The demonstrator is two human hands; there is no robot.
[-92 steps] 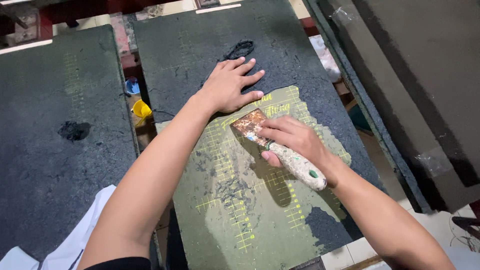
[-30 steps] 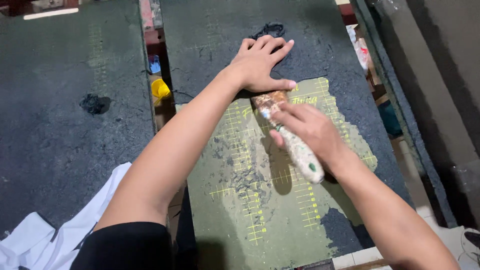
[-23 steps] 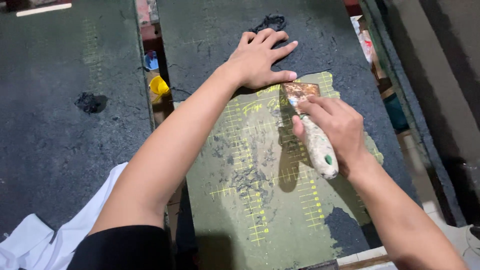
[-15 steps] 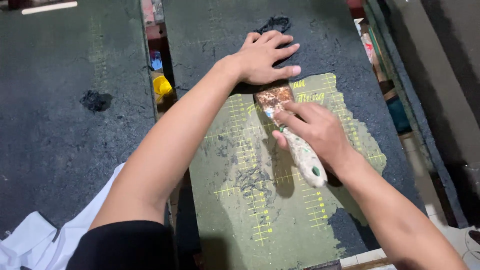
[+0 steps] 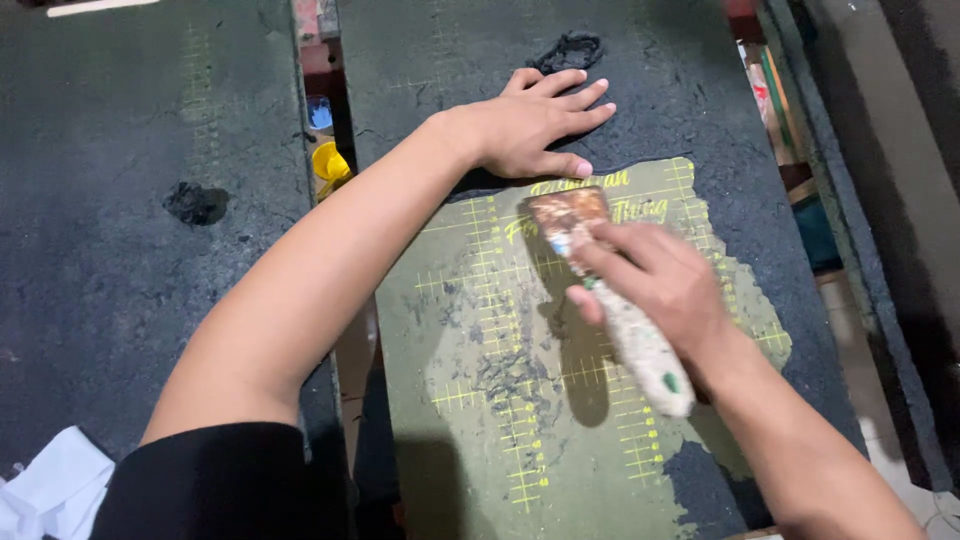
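My right hand (image 5: 665, 285) grips a paint-spattered scraper (image 5: 612, 298) by its pale handle, the rusty blade pressed onto a green board with yellow grid lines (image 5: 520, 400). The blade sits near the board's top edge, just below my left hand. My left hand (image 5: 535, 125) lies flat, fingers spread, on the dark crusted coating (image 5: 680, 90) above the cleared green patch. Loose dark scrapings (image 5: 505, 375) lie on the green area.
A second dark-coated board (image 5: 120, 230) lies to the left across a narrow gap holding a yellow object (image 5: 330, 165) and a blue one (image 5: 320, 113). A clump of peeled coating (image 5: 570, 48) sits beyond my left hand. White cloth (image 5: 50, 490) shows bottom left.
The scraper has been stroked back and forth over the top of the green patch, going right, then back left. My left hand has stayed flat in place.
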